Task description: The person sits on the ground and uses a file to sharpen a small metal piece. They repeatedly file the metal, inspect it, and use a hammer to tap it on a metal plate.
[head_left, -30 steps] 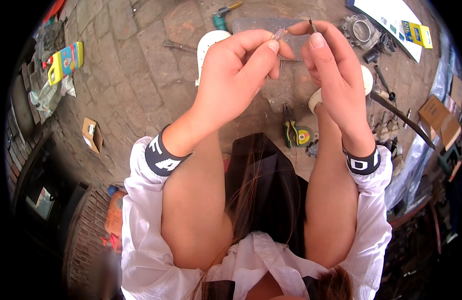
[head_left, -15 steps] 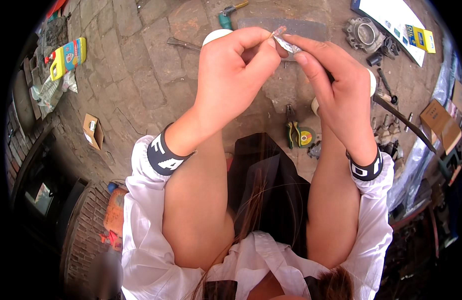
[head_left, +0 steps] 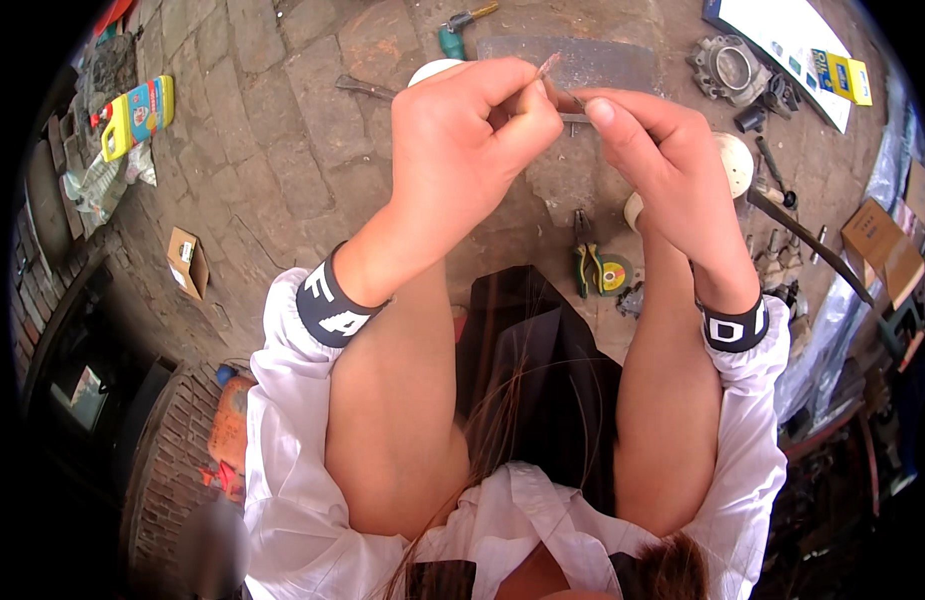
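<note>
Both hands are raised together in front of my knees, above the stone floor. My left hand (head_left: 472, 130) is closed in a pinch, thumb against fingers. From its fingertips sticks a small, thin strip of crinkled silvery foil (head_left: 549, 66) with a reddish-brown tip. My right hand (head_left: 662, 160) pinches the other end of the strip between thumb and forefinger. The strip is seen nearly edge-on between the hands, and the fingers hide much of it; whether anything is inside cannot be made out.
Beyond my hands lies a flat grey metal plate (head_left: 617, 65). Between my feet are green-handled pliers (head_left: 585, 260) and a yellow disc (head_left: 614, 274). A round metal housing (head_left: 728, 70) sits at far right. A yellow jug (head_left: 140, 118) and small cardboard box (head_left: 187, 263) stand left.
The foil strip has turned from showing its broad shiny side to nearly edge-on. My right hand has shifted slightly left and rolled, with its thumb now higher; my left hand has barely moved.
</note>
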